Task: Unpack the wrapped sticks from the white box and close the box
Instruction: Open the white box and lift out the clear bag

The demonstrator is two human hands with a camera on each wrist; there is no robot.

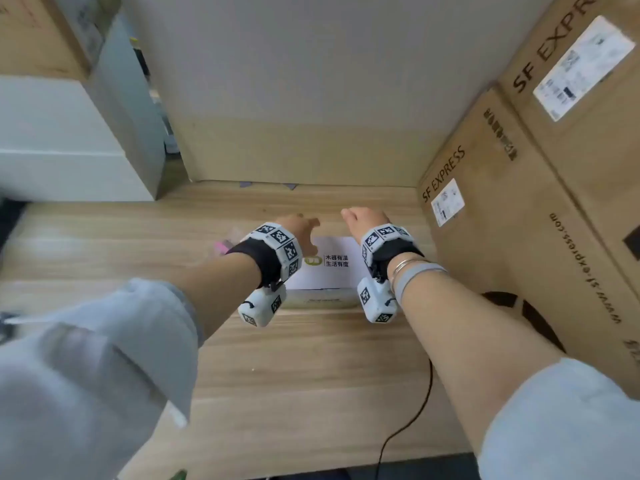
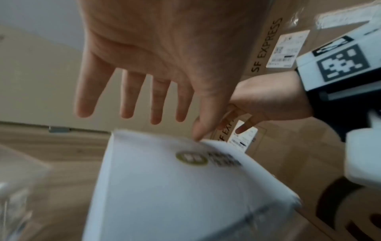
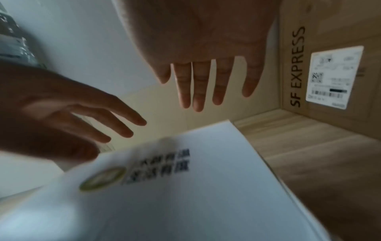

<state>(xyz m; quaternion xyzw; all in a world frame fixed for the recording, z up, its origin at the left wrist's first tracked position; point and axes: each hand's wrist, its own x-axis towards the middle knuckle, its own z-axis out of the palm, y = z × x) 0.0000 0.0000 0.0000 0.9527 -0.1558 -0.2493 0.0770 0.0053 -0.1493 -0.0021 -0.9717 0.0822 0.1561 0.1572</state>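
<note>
The white box [image 1: 334,273] lies on the wooden table [image 1: 138,244] with its lid down, and a green logo and dark print show on top. My left hand [image 1: 304,226] hovers over its left end with straight, spread fingers [image 2: 128,97]; the thumb tip is at the lid's far edge [image 2: 175,187]. My right hand [image 1: 362,219] hovers over the right end, its fingers [image 3: 198,88] straight above the lid [image 3: 195,187], holding nothing. A clear-wrapped bundle with pink [image 1: 224,244], blurred, lies left of the box.
Stacked SF EXPRESS cartons [image 1: 526,237] wall off the right side. A tall cardboard panel [image 1: 311,116] stands behind the box, and a white block [image 1: 69,140] sits at the far left. A black cable [image 1: 410,420] runs across the near table.
</note>
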